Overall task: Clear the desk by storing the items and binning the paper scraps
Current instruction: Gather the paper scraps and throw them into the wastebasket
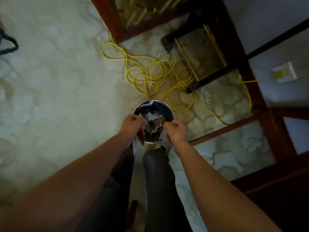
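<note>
At the lower centre of the frame both hands hang over the round bin (172, 114), which stands on the carpet (58, 81). The left hand (132, 125) curls its fingers round paper scraps (136, 145), and the right hand (176, 131) pinches another pale piece. More scraps lie inside the bin, with a coiled yellow cable (150, 74) above it in the frame.

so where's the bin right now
The bin stands on the carpet at lower centre of the head view, below the left hand and right hand holding paper scraps, the yellow cable just beyond it.
</note>
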